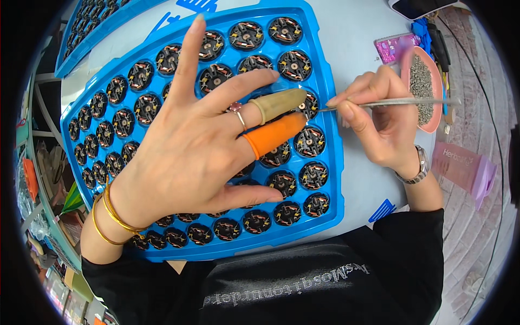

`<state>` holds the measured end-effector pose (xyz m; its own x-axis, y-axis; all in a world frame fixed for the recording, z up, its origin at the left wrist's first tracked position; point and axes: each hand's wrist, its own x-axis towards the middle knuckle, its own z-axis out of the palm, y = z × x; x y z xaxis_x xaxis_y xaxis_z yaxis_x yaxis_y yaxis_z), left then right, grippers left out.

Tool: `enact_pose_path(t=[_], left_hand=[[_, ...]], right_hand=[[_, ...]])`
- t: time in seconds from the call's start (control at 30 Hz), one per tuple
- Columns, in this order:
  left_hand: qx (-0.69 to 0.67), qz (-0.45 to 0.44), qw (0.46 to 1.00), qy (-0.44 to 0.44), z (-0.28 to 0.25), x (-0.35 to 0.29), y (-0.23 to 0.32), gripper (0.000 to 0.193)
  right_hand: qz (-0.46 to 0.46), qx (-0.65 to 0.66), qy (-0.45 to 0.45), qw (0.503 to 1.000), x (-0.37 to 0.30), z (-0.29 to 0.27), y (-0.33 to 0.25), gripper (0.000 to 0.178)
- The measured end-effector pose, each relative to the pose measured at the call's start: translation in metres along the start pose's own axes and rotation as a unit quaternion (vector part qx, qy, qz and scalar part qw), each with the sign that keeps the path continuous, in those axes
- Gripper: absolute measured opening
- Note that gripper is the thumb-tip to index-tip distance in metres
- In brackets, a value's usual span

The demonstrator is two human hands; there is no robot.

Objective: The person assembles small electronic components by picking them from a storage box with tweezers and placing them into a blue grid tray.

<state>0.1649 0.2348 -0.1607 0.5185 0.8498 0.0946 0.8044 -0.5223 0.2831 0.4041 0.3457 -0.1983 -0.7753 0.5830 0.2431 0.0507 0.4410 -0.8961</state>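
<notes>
A slim silver metal tool [402, 101] is held nearly level, its thin tip pointing left at the right edge of a round black component [312, 103]; whether the two touch cannot be told. That component sits in its recess, partly covered, with small reddish and yellow bits showing. It belongs to the rightmost column of a blue plastic tray [337, 168], set at a slant on the pale counter [371, 187]. Similar black discs [246, 36] lie face up in rows throughout the tray.
</notes>
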Motion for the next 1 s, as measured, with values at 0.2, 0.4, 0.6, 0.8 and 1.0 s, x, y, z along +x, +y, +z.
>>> enact_pose_path(t=[0.2, 0.4, 0.6, 0.8, 1.0], left_hand=[[-0.037, 0.006, 0.999, -0.015, -0.016, 0.002, -0.003, 0.069], [0.066, 0.012, 0.997, -0.049, -0.05, 0.009, -0.004, 0.059], [0.098, 0.015, 0.995, -0.012, -0.03, 0.017, -0.011, 0.054], [0.019, 0.022, 1.0, -0.006, -0.01, 0.01, -0.022, 0.054], [0.099, 0.009, 0.995, 0.01, -0.014, 0.019, -0.024, 0.055]], right_hand=[[0.032, 0.074, 0.009, 0.997, 0.009, -0.011, -0.005, 0.016], [0.005, -0.031, -0.016, 0.999, 0.021, -0.011, -0.01, 0.016], [0.016, -0.044, 0.001, 0.999, 0.029, -0.009, -0.006, 0.015], [-0.012, -0.059, -0.005, 0.998, 0.018, -0.005, -0.008, 0.017], [-0.003, -0.052, 0.027, 0.998, 0.027, -0.006, -0.001, 0.015]])
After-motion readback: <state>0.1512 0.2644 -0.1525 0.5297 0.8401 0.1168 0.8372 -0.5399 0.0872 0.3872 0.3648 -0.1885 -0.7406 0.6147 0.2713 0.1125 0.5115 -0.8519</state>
